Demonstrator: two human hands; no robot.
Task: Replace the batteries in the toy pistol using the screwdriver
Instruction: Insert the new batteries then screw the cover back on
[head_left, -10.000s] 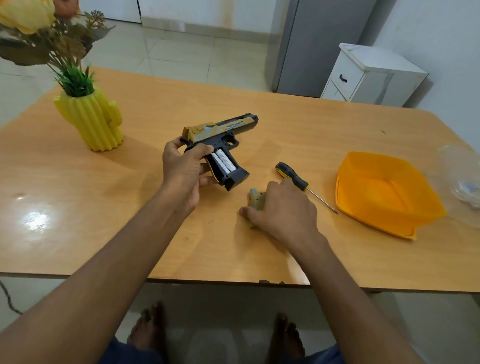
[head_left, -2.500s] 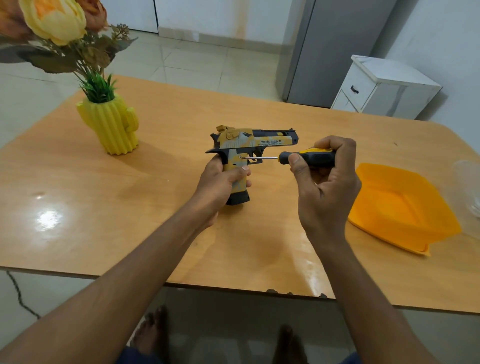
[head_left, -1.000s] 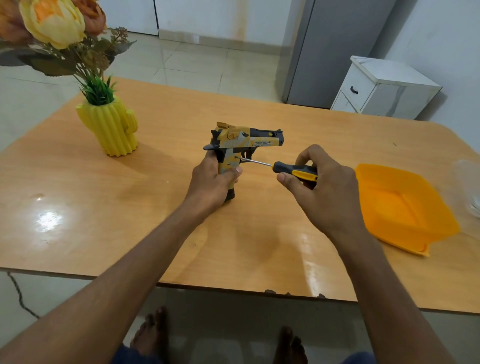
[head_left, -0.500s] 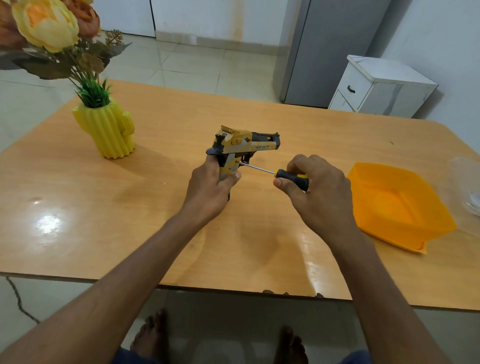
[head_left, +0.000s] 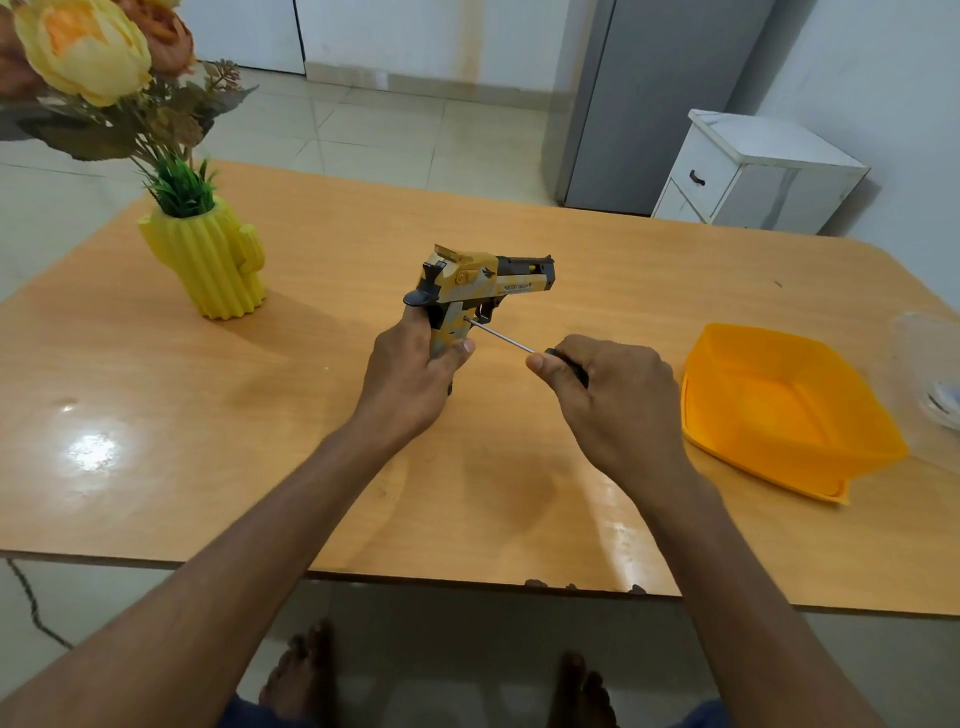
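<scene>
Driving a screw into the grip's side, the right hand (head_left: 618, 400) wraps the black-handled screwdriver (head_left: 524, 349), now angled lower than a second ago; the left hand (head_left: 415, 371) clasps the yellow-and-black plastic toy pistol (head_left: 480, 286) upright above the wooden table (head_left: 311, 415), suggesting the cover is being fastened.

The room was evenly and softly lit, bright without harshness. A white patch of glare sat on the glossy wooden table (head_left: 93, 452) at the near left, with fainter streaks of sheen near the front edge. The cactus vase (head_left: 208, 260) threw a soft shadow to its right, and dim shadows lay under the forearms. The flowers (head_left: 83, 52) at the top left corner looked large and slightly soft. Wide-angle distortion curved the table edges and stretched the arms toward the bottom corners. The centre was sharp
</scene>
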